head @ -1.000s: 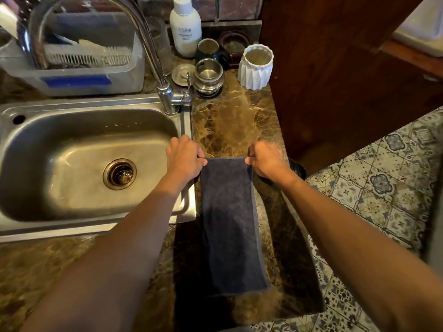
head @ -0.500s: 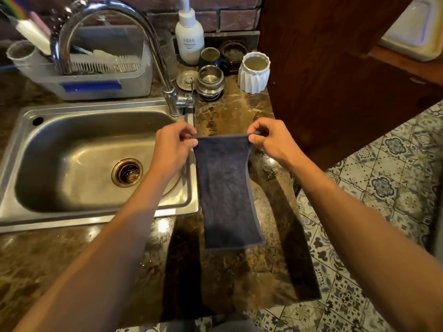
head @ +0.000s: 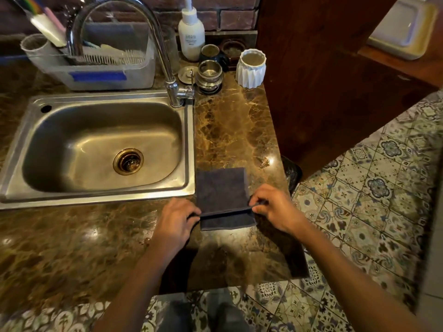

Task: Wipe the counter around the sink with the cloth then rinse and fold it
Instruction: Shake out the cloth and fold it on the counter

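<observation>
A dark grey cloth [head: 221, 188] lies folded over on the brown marble counter [head: 235, 130], just right of the steel sink [head: 100, 144]. Its upper layer stops short of the near edge, so a strip of the lower layer shows. My left hand [head: 176, 218] pinches the left corner of the upper layer. My right hand [head: 275, 207] pinches the right corner, thumb and fingers closed on the fabric edge. The sink basin is bare, with a brass drain [head: 128, 161].
A curved chrome tap [head: 165, 65] stands at the sink's back right. Behind it are a plastic dish rack [head: 100, 70], a white pump bottle [head: 191, 34], metal cups [head: 209, 73] and a white ribbed vase [head: 250, 68]. A wooden panel [head: 323, 80] borders the counter's right; patterned floor tiles [head: 371, 200] lie below.
Both hands brought the cloth's far edge down and toward me, doubling it over onto the counter. The cloth went from hanging full length to lying folded beside the sink.
</observation>
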